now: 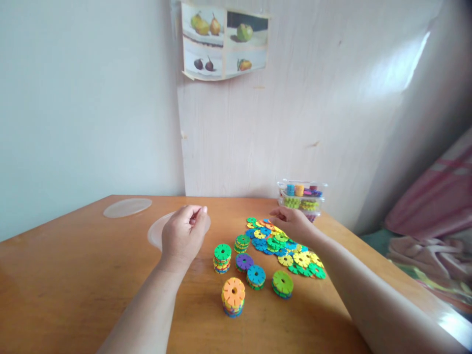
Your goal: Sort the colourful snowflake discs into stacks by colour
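Where the right hand reaches, piled discs are partly hidden.

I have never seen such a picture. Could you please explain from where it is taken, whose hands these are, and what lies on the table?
There is no machine: a camera worn on a person's head looks forward and down. Their own bare left hand is curled, partly hiding a translucent round sheet; their right hand is over a heap of slotted plastic discs. Whether either holds anything is hidden. Nearer on the brown table stand several small stacks of such discs; clear containers with colourful pieces stand behind.
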The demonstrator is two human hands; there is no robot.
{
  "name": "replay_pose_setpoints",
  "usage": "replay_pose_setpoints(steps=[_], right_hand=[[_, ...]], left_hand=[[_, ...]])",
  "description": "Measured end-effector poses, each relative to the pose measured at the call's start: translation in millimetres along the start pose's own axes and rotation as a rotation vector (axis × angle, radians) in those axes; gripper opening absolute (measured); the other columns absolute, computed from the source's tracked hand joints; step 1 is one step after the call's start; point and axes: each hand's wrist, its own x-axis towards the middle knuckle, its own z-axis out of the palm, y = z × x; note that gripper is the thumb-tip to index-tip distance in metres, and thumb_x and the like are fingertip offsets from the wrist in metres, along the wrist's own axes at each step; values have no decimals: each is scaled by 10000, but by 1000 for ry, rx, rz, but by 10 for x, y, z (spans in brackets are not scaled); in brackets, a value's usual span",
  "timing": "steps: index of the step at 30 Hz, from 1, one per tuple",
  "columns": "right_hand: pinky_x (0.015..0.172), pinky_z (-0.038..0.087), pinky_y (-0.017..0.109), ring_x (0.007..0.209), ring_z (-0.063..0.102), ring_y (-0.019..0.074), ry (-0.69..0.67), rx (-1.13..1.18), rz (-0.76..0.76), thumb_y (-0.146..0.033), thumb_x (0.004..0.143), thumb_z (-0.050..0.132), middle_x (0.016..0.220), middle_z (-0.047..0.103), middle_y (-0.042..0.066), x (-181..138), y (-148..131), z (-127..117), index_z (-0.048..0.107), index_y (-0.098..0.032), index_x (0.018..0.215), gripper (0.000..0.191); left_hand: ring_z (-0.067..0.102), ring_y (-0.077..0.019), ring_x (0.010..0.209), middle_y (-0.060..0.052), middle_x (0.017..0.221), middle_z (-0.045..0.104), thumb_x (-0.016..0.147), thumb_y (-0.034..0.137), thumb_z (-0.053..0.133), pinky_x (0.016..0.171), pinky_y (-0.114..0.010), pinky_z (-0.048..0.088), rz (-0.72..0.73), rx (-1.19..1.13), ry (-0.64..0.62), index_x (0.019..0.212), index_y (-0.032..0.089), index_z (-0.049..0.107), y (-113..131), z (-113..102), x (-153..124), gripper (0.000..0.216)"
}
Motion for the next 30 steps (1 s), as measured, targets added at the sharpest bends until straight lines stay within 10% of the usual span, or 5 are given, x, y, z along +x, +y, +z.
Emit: replay_pose_setpoints(steps=[5, 15, 30], right_hand=[[560, 296, 283, 615, 496, 152, -80, -281, 39, -335, 868, 556, 621, 566, -7, -46, 353, -296, 654, -191, 715, 231], [623, 375, 282, 819, 642, 221, -121, -354, 165, -554, 853, 658, 982, 739, 99, -263, 563, -187, 719, -182, 977, 397], [702, 444, 294, 862, 646, 212, -214, -99, 52, -387, 827, 702, 997, 743, 67, -397, 288, -238, 721, -201, 1041, 284]], left_hand=[[653, -161, 718, 8, 748, 704, 938, 459, 575, 682, -271, 434, -5, 17, 36, 846, 218, 698, -11, -24, 12, 286], [648, -169, 696, 1, 731, 704, 920, 470, 578, 670, -278, 439, -7, 35, 34, 834, 214, 702, 3, -65, 15, 297], [635, -162, 700, 3, 761, 709, 897, 464, 599, 700, -278, 454, -29, 82, 46, 847, 215, 718, 21, -76, 32, 280]])
